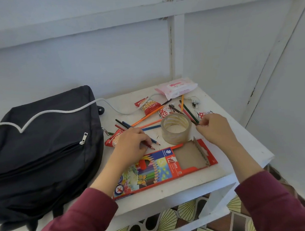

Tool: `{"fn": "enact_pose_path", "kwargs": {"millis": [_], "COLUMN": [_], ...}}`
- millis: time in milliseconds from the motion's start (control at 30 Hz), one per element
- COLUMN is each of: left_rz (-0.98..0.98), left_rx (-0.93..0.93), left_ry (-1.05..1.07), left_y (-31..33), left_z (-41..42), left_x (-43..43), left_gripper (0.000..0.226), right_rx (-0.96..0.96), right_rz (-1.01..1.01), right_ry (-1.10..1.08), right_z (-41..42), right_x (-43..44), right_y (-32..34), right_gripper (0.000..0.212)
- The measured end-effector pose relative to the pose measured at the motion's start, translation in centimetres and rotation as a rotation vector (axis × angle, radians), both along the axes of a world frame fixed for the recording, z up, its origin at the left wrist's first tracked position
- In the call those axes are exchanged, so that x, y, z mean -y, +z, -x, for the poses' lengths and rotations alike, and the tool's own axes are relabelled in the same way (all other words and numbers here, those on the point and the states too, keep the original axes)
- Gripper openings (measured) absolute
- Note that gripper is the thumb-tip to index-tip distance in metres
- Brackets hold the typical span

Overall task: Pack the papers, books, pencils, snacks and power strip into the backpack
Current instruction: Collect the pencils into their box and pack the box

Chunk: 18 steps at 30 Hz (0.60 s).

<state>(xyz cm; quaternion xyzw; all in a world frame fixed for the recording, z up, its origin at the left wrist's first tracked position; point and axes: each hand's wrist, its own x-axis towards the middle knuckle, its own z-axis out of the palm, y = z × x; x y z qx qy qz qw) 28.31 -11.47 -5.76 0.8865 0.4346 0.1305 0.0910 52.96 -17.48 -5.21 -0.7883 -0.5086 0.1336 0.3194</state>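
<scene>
Pale blue-grey panelled walls (109, 64) close in a corner around a white painted table (248, 145), with fan-patterned floor tiles (172, 219) showing below it.

The left hand (130, 143), in a maroon sleeve (79, 218), is curled around a red pencil (150, 146) and a blue pencil (155, 142). Their sharpened tips poke out to the right of the grip. Just behind that grip, more loose coloured pencils (148, 114) lie fanned on the table. A red snack packet (113, 137) lies at its left side, though whether they touch is unclear. Further left lies the dark navy fabric backpack (43, 157), flat, with its front zip partly open. A white round cable (58, 110) lies across the top of it.

The right hand (215, 127) pinches the near ends of a few dark pencils, green and brown (189, 111), which slant away from the fingertips toward the wall. Just left of this grip stands a roll of clear packing tape (175, 128). Just in front of both grips lies a flat red cardboard pencil box (169, 166), its flap end open and showing bare brown card.

Beyond the right hand's pencils are a white plug (193, 103), a second red snack packet (148, 105), two small white-and-red sachets (165, 111) and a pink pack of wet wipes (176, 88).
</scene>
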Motion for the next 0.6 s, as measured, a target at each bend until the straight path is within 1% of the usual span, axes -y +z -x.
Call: {"fn": "enact_pose_path", "kwargs": {"millis": [100,200,267,333,433,500,533,600], "left_rz": [-0.011,-0.047,-0.077,-0.093,-0.117,-0.136,-0.155,-0.224], "left_rx": [-0.010,0.012,0.095,0.208,0.413,0.540,0.599,0.720], "left_ry": [0.021,-0.003,-0.025,-0.024,0.001,0.014,0.017,0.040], "left_y": [-0.2,-0.3,-0.3,0.0,1.2,2.4,3.1,4.5], "left_z": [-0.1,-0.2,-0.4,-0.7,-1.4,-1.9,-2.2,-2.7], "left_x": [-0.4,-0.6,-0.6,-0.4,0.4,1.1,1.5,2.4], "left_gripper": [0.017,0.015,0.015,0.015,0.016,0.016,0.016,0.016], "right_rx": [-0.183,-0.353,-0.479,-0.562,-0.636,-0.664,-0.648,-0.538], "right_rz": [-0.195,-0.470,-0.645,-0.749,-0.781,-0.730,-0.682,-0.572], "right_ry": [-0.061,-0.140,-0.174,-0.220,-0.258,-0.214,-0.183,-0.147], "right_z": [-0.3,-0.4,-0.1,0.3,0.7,0.8,0.8,0.9], "right_x": [1.3,2.5,3.3,4.2,5.3,5.9,6.1,6.4], "right_y": [0.5,1.3,2.1,2.9,3.6,3.5,3.3,2.5], "right_gripper": [0.003,0.010,0.018,0.019,0.015,0.012,0.010,0.008]}}
